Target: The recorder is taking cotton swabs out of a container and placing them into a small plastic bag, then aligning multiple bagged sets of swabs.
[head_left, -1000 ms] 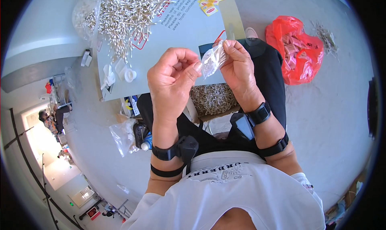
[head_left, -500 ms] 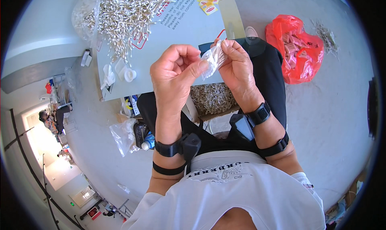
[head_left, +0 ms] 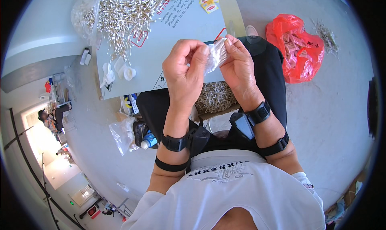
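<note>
Above the near edge of the table, I hold a small clear plastic bag with a bundle of white cotton swabs in it. My right hand has its fingers wrapped round the bag's right side, thumb on top. At the bag's left edge, my left hand pinches the crinkled plastic between thumb and fingers. Below my hands, between my knees, stands a box of loose cotton swabs. A large heap of cotton swabs spills from a clear bag at the table's far left.
Small yellow packets lie on the far part of the table. A white tub sits near its left corner. On the floor at right is a red plastic bag with pink packs. A blue-labelled bottle stands at lower left.
My left hand has moved right, and its spread fingers have closed on the bag's left edge. The right hand has stayed nearly in place.
</note>
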